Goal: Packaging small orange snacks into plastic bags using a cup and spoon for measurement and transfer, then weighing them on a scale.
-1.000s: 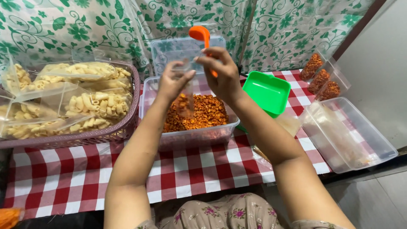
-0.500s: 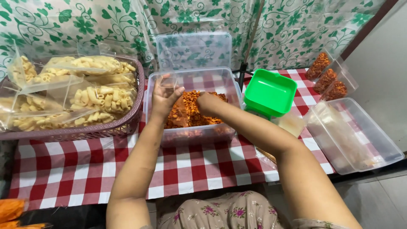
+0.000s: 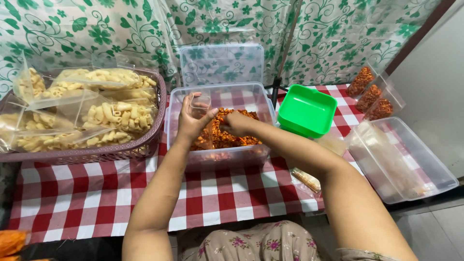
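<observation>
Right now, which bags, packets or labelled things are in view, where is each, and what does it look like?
Clear bags of pale macaroni snack: piled in the purple basket, far left.
Small clear bag: held open in the left hand, over the clear tub of orange snack.
Three filled packets of orange snack: far right, in a row.
No labels, signs or screens in view.

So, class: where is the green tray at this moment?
In the head view, the green tray sits on the checked tablecloth, right of the clear tub of orange snacks and just beyond the person's right forearm.
</observation>
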